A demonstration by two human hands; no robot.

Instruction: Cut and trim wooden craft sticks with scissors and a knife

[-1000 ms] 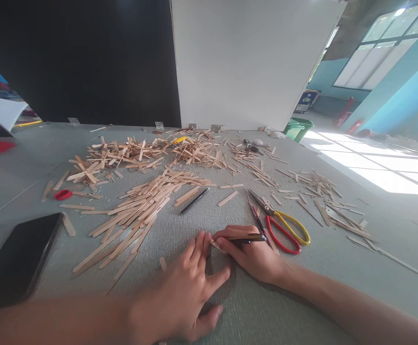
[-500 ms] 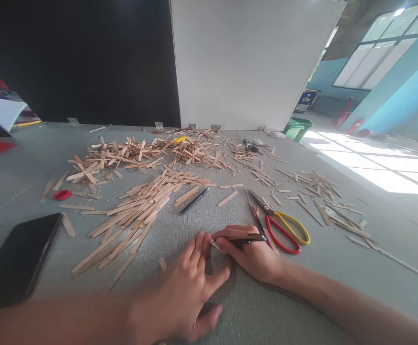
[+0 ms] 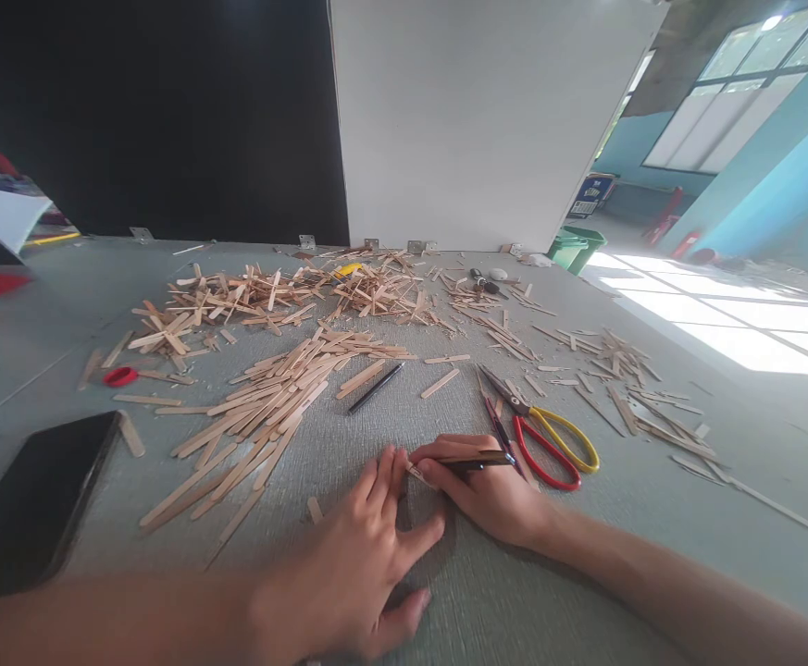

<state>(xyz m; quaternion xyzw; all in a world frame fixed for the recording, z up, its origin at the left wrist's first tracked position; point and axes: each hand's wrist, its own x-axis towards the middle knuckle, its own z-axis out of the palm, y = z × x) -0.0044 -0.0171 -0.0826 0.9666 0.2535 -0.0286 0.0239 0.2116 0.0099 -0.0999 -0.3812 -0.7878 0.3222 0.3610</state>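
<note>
My right hand (image 3: 493,490) is closed round a dark pen (image 3: 479,460). Its tip side is hidden behind the fingers, close to a small piece of wooden stick (image 3: 417,473) on the table. My left hand (image 3: 358,550) lies low over the table with its fingers stretched out and the thumb apart. Those fingertips reach the left end of the stick piece and seem to press on it. Just right of my right hand lie scissors (image 3: 540,435) with one red and one yellow handle. A slim dark red tool (image 3: 496,422) rests beside them, partly covered by the hand.
Flat wooden craft sticks (image 3: 257,407) spread over the table's left and middle, with a tangled heap (image 3: 237,296) behind. A second black pen (image 3: 376,388) lies ahead of my hands. Left are a phone (image 3: 43,499) and a red ring (image 3: 120,376). Keys (image 3: 485,283) lie farther back.
</note>
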